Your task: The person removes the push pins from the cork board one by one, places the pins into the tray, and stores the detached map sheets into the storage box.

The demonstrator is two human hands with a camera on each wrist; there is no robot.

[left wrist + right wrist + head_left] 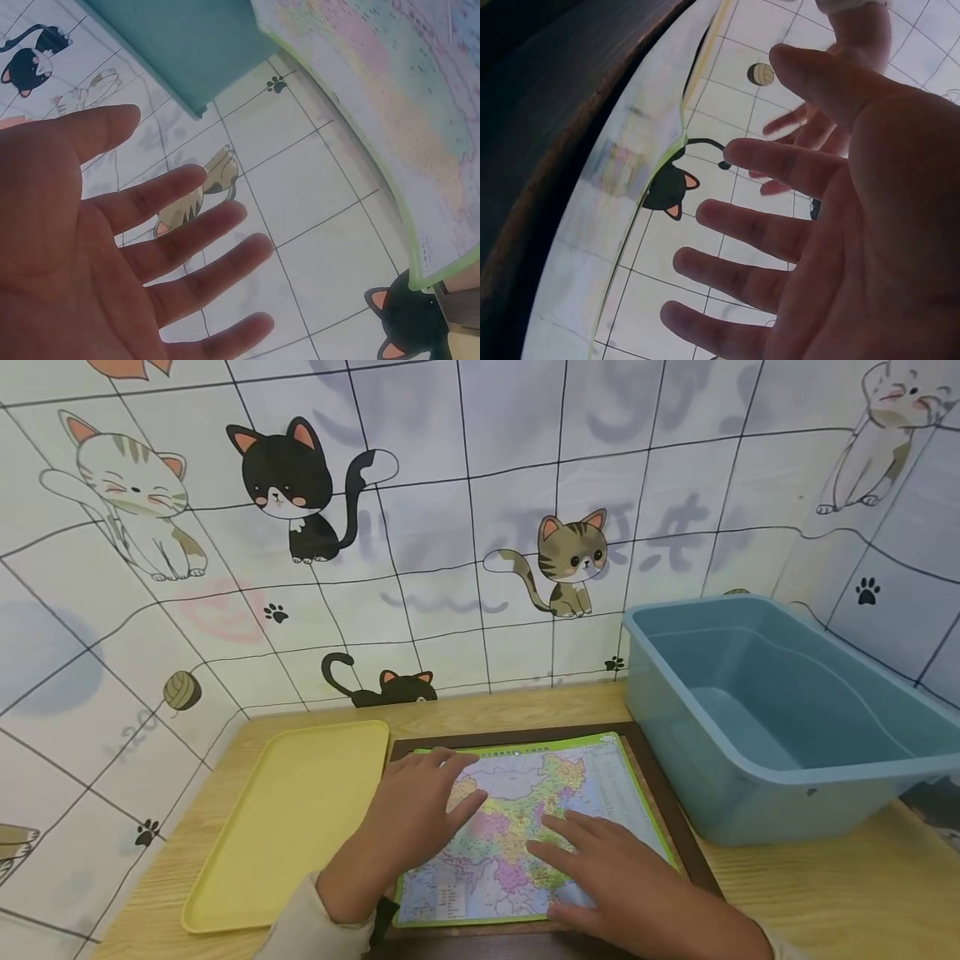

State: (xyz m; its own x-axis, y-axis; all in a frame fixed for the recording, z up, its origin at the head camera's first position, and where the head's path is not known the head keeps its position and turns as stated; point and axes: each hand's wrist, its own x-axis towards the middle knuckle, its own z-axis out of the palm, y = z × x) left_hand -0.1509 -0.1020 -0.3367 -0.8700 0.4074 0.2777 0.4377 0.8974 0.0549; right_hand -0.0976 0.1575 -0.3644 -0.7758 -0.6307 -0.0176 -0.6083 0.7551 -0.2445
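Observation:
A colourful map sheet (517,860) with a green border lies on a dark brown board (678,827). My left hand (416,806) hovers over its left part, fingers spread and holding nothing. Over the lower right part is my right hand (615,868), also with spread fingers and an empty palm. In the left wrist view the left hand (142,247) shows its bare palm, with the map (390,97) to the right. The right wrist view has the right hand (817,225) in front, fingers extended, and the left hand (832,120) behind it.
To the left of the board lies a shallow yellow tray (292,827). A deep blue-grey plastic bin (757,802) stands on the right, close to the board's edge. Behind the wooden table (480,710) rises a wall (442,543) with printed cats and grid lines.

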